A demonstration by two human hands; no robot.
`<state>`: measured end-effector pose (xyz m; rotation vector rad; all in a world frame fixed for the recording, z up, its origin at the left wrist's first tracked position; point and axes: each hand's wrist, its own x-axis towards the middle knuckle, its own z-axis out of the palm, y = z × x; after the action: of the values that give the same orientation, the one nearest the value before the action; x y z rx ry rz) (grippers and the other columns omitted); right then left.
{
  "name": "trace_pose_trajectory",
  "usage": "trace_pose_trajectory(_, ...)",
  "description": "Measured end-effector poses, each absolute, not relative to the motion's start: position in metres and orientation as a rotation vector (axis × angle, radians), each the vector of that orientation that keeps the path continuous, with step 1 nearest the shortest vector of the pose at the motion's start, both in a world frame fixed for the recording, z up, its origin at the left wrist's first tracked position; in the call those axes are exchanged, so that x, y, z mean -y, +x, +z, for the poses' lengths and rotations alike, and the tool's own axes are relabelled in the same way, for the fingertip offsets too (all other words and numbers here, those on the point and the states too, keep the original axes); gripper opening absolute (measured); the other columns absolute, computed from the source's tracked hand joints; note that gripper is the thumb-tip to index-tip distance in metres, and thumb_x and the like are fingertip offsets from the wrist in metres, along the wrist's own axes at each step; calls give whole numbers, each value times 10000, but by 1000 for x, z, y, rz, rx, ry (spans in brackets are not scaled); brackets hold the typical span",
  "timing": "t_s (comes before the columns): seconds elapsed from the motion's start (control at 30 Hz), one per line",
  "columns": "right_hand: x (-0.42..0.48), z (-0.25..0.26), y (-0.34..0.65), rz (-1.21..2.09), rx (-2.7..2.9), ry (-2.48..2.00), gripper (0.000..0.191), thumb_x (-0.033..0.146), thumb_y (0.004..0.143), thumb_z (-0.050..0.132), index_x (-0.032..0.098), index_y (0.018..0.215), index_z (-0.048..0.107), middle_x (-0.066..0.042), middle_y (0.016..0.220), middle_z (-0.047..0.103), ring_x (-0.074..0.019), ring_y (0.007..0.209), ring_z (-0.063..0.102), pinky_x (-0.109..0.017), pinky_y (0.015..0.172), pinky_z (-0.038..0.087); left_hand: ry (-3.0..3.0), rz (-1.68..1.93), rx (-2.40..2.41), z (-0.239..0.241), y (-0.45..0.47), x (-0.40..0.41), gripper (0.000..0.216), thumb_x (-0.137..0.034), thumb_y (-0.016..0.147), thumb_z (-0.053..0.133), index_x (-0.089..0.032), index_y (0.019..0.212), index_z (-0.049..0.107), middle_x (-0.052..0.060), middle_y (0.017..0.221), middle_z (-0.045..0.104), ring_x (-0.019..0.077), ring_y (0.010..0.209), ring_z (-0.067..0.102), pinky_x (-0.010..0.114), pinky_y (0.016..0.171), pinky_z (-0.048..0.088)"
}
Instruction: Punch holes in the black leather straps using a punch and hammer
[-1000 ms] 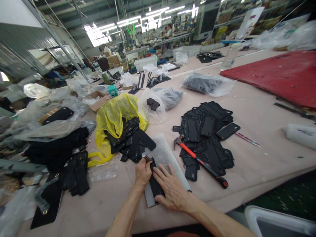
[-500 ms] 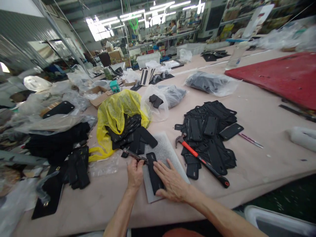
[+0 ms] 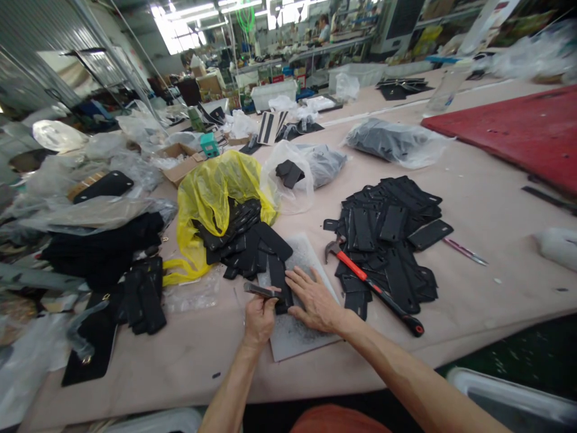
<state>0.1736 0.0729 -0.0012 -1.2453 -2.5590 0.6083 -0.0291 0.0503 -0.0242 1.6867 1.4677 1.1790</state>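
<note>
My left hand point(image 3: 258, 317) is closed around a slim metal tool point(image 3: 261, 291) whose tip touches a long black leather strip point(image 3: 279, 281). That strip lies on a grey foam pad point(image 3: 297, 328) at the table's near edge. My right hand point(image 3: 315, 304) lies flat and open, its fingers pressing down on the strip. Just beyond the pad, black leather pieces point(image 3: 243, 240) spill out of a yellow plastic bag point(image 3: 211, 192). A red-handled hammer point(image 3: 374, 288) rests to the right of my right hand, against a larger heap of black pieces point(image 3: 392, 234).
Clear plastic bags of dark parts point(image 3: 392, 141) lie farther back. A red mat point(image 3: 518, 129) covers the far right. Black bags and plastic wrap point(image 3: 99, 252) crowd the left side. A thin pen-like tool point(image 3: 464, 251) lies right of the heap. People work at distant benches.
The strip now lies farther up the pad, with both hands moved forward along it. The tool in my left hand has swung to lie more level. The camera has tilted down slightly.
</note>
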Motion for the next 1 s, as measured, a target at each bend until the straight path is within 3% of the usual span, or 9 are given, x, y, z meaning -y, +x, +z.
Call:
trace_pose_trajectory(0.7, -82, 0, 181, 689, 2464, -1220, 635, 353, 859, 577, 164, 1443, 414, -113, 1525, 370, -316, 1441, 198, -594, 1153, 51, 2124, 1151, -1503, -34, -20, -48, 228, -187, 912, 480, -161, 982, 694, 75, 960, 757, 207, 913, 721, 315, 832, 592)
trace_pose_trajectory(0.87, -72, 0, 187, 599, 2419, -1268, 536, 297, 865, 567, 165, 1378, 479, -108, 1493, 409, -315, 1406, 263, -552, 1149, 136, 2255, 1146, -1528, -37, -11, -46, 230, -156, 907, 468, -154, 998, 679, 89, 957, 754, 219, 907, 723, 331, 816, 591)
trace_pose_trajectory(1.0, -61, 7, 223, 328, 2138, -1637, 378, 248, 900, 514, 161, 1266, 547, -147, 1390, 490, -317, 1261, 417, -482, 1046, 316, 2215, 1131, -1569, -39, -11, -46, 229, -159, 907, 457, -162, 990, 670, 87, 962, 752, 215, 912, 722, 327, 809, 590)
